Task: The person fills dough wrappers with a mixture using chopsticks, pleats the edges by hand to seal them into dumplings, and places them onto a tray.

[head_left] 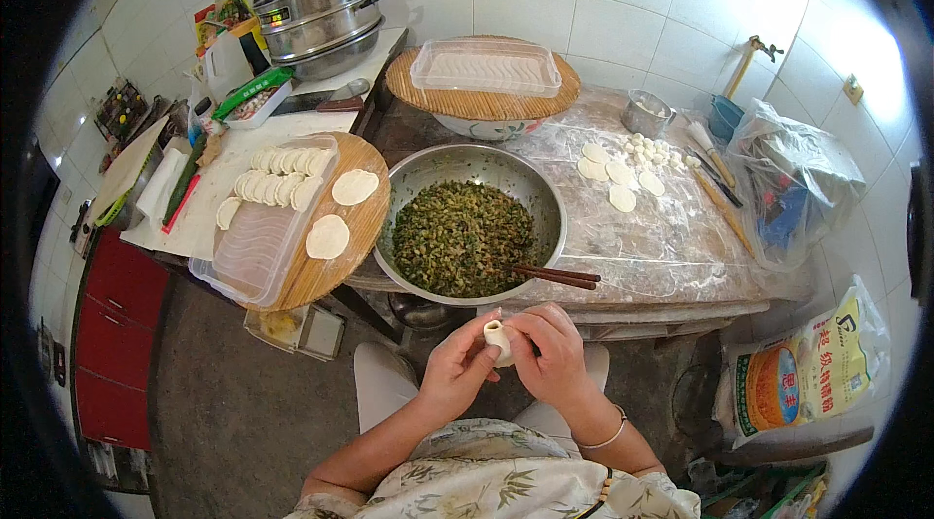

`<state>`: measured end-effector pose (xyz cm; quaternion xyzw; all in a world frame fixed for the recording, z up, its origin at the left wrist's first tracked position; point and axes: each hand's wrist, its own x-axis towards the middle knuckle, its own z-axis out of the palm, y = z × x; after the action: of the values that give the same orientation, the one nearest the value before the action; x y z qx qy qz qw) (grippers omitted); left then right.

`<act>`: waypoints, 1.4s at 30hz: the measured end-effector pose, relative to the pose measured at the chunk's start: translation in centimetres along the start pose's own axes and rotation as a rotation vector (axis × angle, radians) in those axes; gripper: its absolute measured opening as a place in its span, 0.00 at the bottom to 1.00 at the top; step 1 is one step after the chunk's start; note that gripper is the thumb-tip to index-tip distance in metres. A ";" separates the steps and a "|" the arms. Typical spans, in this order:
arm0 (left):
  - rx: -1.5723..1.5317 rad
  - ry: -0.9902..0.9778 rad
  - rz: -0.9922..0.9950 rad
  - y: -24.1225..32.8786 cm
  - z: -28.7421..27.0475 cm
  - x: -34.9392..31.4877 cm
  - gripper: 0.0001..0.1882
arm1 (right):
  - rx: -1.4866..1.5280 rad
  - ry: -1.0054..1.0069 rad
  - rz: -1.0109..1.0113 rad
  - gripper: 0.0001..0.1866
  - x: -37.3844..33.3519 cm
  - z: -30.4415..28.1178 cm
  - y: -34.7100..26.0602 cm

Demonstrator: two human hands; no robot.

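Between my two hands, just in front of the table edge, is a dumpling [498,338] whose dough wrapper is folded up with a small opening at the top. My left hand [461,363] pinches one side of it, and my right hand [547,354] closes on the other. Beyond them a large steel bowl [555,249] holds chopped green filling [457,232]. A pair of brown chopsticks [559,276] rests in the filling and over the bowl's right rim. Left of the bowl, finished dumplings [284,175] sit in rows in a clear plastic tray [255,261].
The tray lies partly on a round wooden board [365,213] with two flat wrappers [328,237]. On the floured table [632,247] are more wrappers [621,174], dough pieces [647,147] and a rolling pin [722,213]. A steamer [321,18] stands back left; a flour sack [808,368] is at right.
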<state>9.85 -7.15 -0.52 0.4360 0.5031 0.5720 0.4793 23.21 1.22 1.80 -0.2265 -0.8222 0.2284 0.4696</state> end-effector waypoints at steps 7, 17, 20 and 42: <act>0.116 -0.015 0.038 -0.2 -0.3 0.1 0.26 | 0.050 -0.014 0.059 0.08 0.1 0.2 0.1; 0.203 -0.010 0.059 0.4 -1.0 0.2 0.34 | 0.081 -0.035 0.086 0.03 0.2 0.3 0.5; 0.242 -0.029 0.045 1.3 -1.0 0.2 0.35 | 0.160 -0.092 0.155 0.03 0.2 0.0 0.3; 0.236 -0.070 0.054 1.0 -1.0 0.2 0.36 | 0.293 -0.143 0.249 0.05 0.2 -0.3 0.4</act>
<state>8.73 -7.12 0.42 0.5227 0.5379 0.5058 0.4262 23.43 1.69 1.86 -0.2389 -0.7769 0.4174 0.4063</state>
